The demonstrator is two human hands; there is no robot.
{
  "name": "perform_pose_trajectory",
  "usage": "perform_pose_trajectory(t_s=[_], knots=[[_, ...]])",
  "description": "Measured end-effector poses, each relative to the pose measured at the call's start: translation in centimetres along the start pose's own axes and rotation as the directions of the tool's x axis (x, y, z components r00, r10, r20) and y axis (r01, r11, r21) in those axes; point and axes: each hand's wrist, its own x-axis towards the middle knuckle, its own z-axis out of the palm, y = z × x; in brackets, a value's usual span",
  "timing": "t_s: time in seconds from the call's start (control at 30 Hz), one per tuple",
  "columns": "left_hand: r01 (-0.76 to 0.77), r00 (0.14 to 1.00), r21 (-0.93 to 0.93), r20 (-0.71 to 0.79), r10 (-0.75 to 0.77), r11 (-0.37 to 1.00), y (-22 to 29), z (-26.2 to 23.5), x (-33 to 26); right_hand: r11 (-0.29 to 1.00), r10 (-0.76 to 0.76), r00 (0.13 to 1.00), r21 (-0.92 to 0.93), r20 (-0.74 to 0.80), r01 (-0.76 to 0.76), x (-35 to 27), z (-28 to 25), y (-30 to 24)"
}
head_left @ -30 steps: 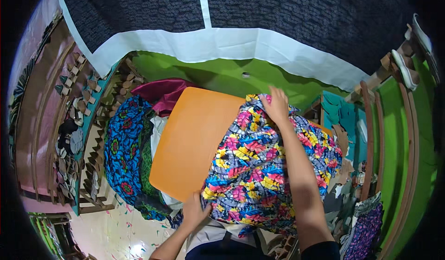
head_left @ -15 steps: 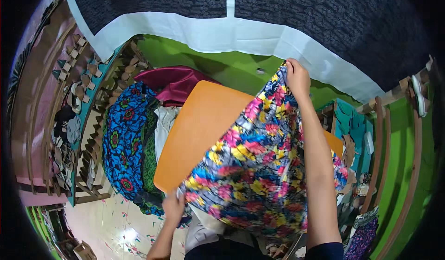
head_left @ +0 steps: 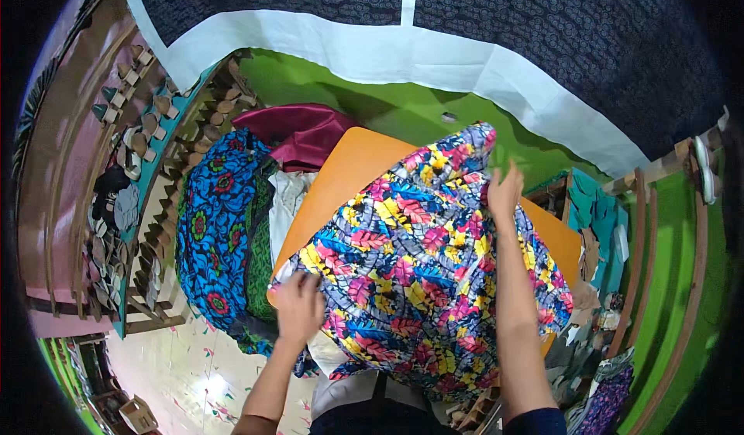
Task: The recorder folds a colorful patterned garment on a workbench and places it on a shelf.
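Note:
A piece of floral fabric (head_left: 418, 257) in pink, yellow, blue and grey lies across an orange board (head_left: 356, 160). The fabric hangs over the board's near edge towards my body. My left hand (head_left: 301, 309) rests palm down at the fabric's near left corner, its fingers somewhat apart. At the far right side of the fabric, my right hand (head_left: 505, 191) is open and a little blurred, with its fingers spread and nothing in them. The right forearm crosses over the fabric. The board's far left part shows bare orange.
Blue-and-green patterned cloth (head_left: 217, 233) is heaped left of the board, near maroon satin (head_left: 298, 129) and white cloth (head_left: 291, 202). Wooden racks with shoe lasts (head_left: 143, 144) stand at left. Teal material (head_left: 597, 202) lies at right. A dark curtain (head_left: 558, 32) hangs ahead.
The fabric corner that my right hand held up has been let go and now lies over the board. My right hand has moved down and opened; my left hand's fingers have loosened.

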Motion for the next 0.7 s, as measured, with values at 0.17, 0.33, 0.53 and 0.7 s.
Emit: perform_pose_trajectory(t_s=[0.17,0.33,0.53,0.7], knots=[[-0.123,0.969,0.020,0.220,0.116,0.992,1.4,2.7,0.2,0.990,0.086,0.987,-0.125,0.134,-0.069,-13.8,-3.6,1.9],[-0.217,0.955,0.098,0.229,0.190,0.971,0.7,4.8,-0.2,0.910,0.133,0.948,-0.415,0.290,0.000,-23.3,-5.9,4.0],[-0.267,0.914,0.008,0.318,0.251,0.964,2.6,5.4,-0.7,0.875,0.107,0.948,-0.481,0.298,0.052,-20.6,-6.4,5.4],[-0.345,0.865,0.025,0.396,0.308,0.938,6.4,6.2,-2.9,0.919,0.006,0.943,-0.374,0.332,0.126,-16.7,-6.1,8.3]])
